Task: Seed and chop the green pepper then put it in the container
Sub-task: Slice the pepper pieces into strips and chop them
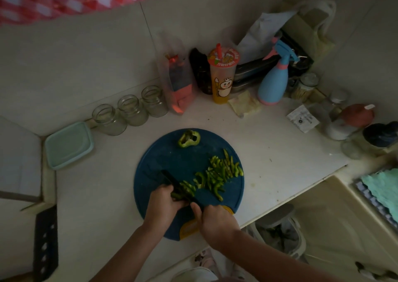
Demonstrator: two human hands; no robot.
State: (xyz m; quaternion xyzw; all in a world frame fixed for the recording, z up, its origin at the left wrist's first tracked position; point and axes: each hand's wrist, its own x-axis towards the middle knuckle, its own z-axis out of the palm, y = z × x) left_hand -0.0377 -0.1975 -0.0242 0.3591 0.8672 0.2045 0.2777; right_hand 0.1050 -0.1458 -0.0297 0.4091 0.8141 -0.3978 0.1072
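Your left hand (164,202) curls down on a bunch of pepper strips (183,192) on the blue cutting board (172,163). Your right hand (215,219) is closed around what seems to be the dark knife (172,181); the light is dim. Cut strips (221,171) lie beside the blade, the pepper top (189,139) at the board's far edge. The pale green container (69,144) sits well apart, to the left.

Dim, underexposed — dark, bowed edges
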